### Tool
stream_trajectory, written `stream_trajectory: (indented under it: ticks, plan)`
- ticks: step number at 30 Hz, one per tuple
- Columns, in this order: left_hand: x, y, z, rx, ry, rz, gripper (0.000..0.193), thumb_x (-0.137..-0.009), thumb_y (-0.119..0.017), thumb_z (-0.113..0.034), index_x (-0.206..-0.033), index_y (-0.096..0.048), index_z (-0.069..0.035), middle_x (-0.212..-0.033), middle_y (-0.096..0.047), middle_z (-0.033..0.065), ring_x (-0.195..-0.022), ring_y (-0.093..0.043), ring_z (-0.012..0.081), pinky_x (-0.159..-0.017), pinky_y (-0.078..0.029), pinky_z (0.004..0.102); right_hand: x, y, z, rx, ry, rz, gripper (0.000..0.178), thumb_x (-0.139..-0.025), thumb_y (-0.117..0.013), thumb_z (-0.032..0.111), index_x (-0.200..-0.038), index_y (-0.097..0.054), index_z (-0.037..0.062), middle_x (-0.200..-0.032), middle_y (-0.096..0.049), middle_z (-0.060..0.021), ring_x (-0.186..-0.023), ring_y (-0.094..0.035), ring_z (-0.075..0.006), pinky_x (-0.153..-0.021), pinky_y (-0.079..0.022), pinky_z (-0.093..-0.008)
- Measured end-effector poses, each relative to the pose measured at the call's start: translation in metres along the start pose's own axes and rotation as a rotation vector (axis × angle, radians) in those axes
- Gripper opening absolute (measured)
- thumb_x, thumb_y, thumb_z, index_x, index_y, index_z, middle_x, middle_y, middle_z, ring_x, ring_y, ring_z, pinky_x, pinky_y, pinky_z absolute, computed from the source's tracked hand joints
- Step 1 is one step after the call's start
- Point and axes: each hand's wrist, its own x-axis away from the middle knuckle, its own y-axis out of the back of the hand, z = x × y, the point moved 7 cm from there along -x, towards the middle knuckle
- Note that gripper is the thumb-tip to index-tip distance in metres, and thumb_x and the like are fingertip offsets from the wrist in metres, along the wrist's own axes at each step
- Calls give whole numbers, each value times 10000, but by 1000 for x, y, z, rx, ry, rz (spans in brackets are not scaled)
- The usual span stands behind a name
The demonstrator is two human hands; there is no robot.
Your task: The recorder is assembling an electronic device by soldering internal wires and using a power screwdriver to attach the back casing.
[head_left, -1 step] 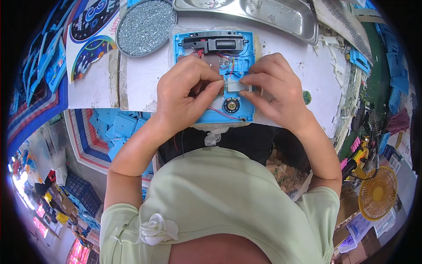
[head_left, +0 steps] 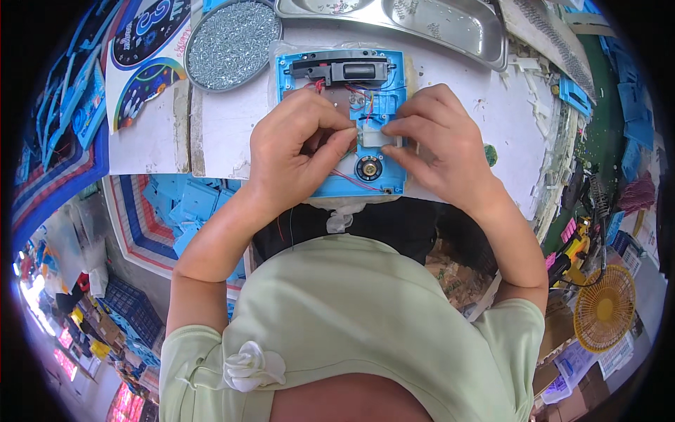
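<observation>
In front of me lies a blue plastic housing with its inside facing up. It carries a black mechanism along the far edge, thin red and blue wires, and a small round speaker nearer me. Over the housing's right half sits a small translucent white plastic part. My right hand pinches that part at its right side with thumb and forefinger. My left hand is closed in a pinch at its left side; what lies between those fingertips is too small to tell.
A round tray of small screws stands at the far left of the white table, a metal tray at the far right. Blue plastic pieces fill a striped bag below left. A yellow fan is at the right.
</observation>
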Motion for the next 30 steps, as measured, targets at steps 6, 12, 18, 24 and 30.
stream_trajectory:
  ticks: [6, 12, 18, 24, 30]
  plan:
    - [-3, -1, -4, -23, -51, 29, 140, -811, -766, 56, -901, -687, -17, -846, -640, 64, -624, -512, 124, -542, -394, 257, 3, 1, 8, 87, -92, 84, 307, -699, -829, 103, -984, -715, 84, -970, -658, -57, -931, -583, -321, -829, -511, -401]
    - [1, -3, -4, -6, 2, 18, 137, -817, -743, 81, -900, -671, 1, -889, -647, 91, -629, -485, 114, -557, -383, 247, 57, 127, -90, 473, -580, -273, 227, -820, -764, 202, -1009, -792, 80, -1011, -718, -123, -967, -635, -323, -893, -507, -417]
    - [-3, -5, -8, -29, 1, 85, 134, -826, -739, 79, -910, -667, 3, -891, -652, 91, -644, -503, 114, -565, -400, 239, 66, 155, -146, 934, -767, -110, 264, -826, -738, 284, -1006, -798, 101, -1005, -726, -127, -1005, -618, -332, -876, -510, -454]
    - [-3, -6, -7, -57, 24, 105, 122, -824, -746, 67, -898, -674, 2, -898, -658, 93, -652, -524, 117, -564, -408, 240, 29, 127, -149, 884, -342, -237, 252, -833, -737, 228, -1062, -763, 127, -935, -702, -60, -977, -618, -287, -849, -482, -424]
    - [-4, -7, -9, -63, 31, 143, 151, -817, -747, 60, -938, -686, -6, -890, -655, 84, -661, -528, 113, -566, -406, 237, 27, 124, -138, 959, -454, -41, 199, -831, -759, 249, -986, -725, 128, -847, -696, -33, -916, -635, -264, -833, -443, -423]
